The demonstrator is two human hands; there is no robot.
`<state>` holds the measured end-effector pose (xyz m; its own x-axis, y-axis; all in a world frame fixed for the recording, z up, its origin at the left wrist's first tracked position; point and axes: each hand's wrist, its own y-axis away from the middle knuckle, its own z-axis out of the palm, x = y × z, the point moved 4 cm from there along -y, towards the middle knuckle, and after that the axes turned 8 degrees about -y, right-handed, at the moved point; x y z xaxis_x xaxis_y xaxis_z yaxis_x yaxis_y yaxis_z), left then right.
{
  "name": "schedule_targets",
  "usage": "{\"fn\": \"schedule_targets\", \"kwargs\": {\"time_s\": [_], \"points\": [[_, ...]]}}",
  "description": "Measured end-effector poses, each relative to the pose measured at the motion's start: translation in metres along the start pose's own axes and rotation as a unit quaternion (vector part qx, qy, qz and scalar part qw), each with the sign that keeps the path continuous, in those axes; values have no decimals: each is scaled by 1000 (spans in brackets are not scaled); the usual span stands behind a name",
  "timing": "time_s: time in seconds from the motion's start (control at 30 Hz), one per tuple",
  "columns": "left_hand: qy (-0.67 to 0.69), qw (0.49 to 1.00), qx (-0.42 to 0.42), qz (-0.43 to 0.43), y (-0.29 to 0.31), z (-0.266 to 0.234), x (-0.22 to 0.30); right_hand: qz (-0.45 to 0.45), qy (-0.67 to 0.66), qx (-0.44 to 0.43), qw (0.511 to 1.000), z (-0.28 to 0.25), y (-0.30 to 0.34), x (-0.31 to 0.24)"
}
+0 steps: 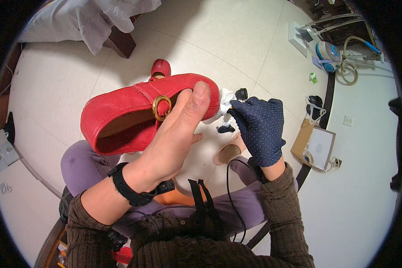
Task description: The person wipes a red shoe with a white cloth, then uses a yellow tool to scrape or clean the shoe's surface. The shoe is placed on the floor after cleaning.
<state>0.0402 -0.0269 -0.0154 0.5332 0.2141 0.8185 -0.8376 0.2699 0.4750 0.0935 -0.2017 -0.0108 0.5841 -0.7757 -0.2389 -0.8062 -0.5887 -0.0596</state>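
Note:
My bare left hand (183,118) grips a red strap shoe (120,100) with a round gold buckle, its opening turned toward me and its toe pointing right. In a dark blue dotted glove, my right hand (260,127) is closed at the toe end, fingertips pinched. A small yellow bit shows at those fingertips, but what they hold is mostly hidden. White crumpled material (225,100) appears between toe and glove; whether it is held or lies behind is unclear. Close by are a round black cap-like piece (241,94) and a small black object (225,129).
Another red shoe (161,68) stands on the pale tiled floor beyond. Grey fabric (89,20) drapes over furniture with a dark wooden leg (122,42) at upper left. At right are a blue-and-white appliance (328,54) with a hose and an open cardboard box (315,145).

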Motion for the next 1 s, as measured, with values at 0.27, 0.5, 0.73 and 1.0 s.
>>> {"fn": "schedule_targets", "kwargs": {"time_s": [0.27, 0.5, 0.73, 1.0], "points": [[-2, 1000, 14, -7, 1, 1, 0, -38, -70, 53, 995, -5, 0, -8], [10, 1000, 12, 8, 1, 1, 1, -13, -36, 33, 999, -5, -1, 0], [1, 1000, 10, -4, 0, 2, -1, -27, -56, 24, 998, -5, 1, -5], [-1, 1000, 5, 0, 0, 2, -1, -10, -41, 15, 999, -7, 0, -3]]}}
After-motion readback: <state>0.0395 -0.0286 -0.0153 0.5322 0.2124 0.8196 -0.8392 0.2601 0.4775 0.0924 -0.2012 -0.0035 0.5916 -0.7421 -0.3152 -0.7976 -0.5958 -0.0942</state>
